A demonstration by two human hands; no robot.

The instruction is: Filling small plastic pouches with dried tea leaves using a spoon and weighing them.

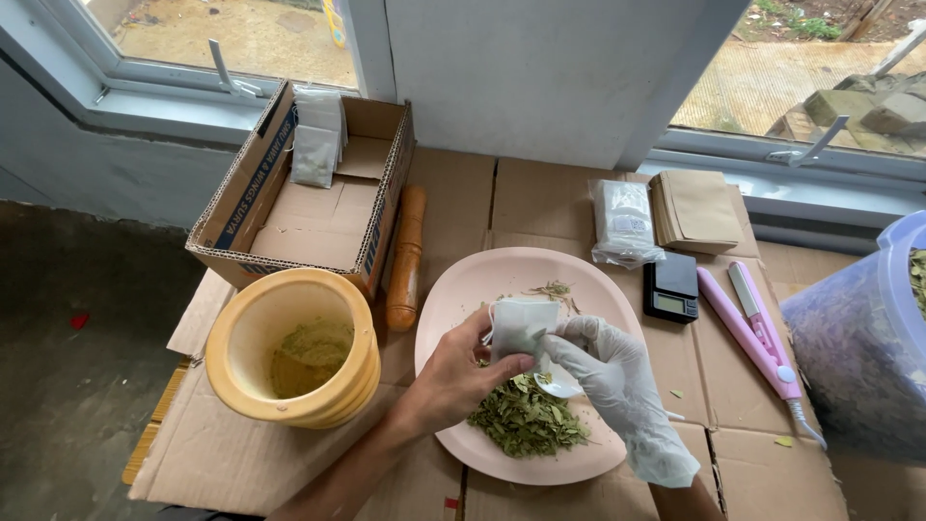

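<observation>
I see flattened cardboard (540, 198) covering the floor up to the window wall. Pink plate (463, 289) sits centre, between yellow mortar (294, 347) and black scale (671, 287); open room near its front rim. My left hand (453, 376) pinches a small white pouch (521, 323) above the dried leaves (526, 420). My gloved right hand (617, 381) grips a white spoon (559, 386) at the pouch mouth.

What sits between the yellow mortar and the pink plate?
In the head view, a wooden pestle lies on the cardboard between the yellow mortar and the pink plate.

One plate (463, 289), one mortar (294, 347), one pestle (406, 256), two hands.
</observation>
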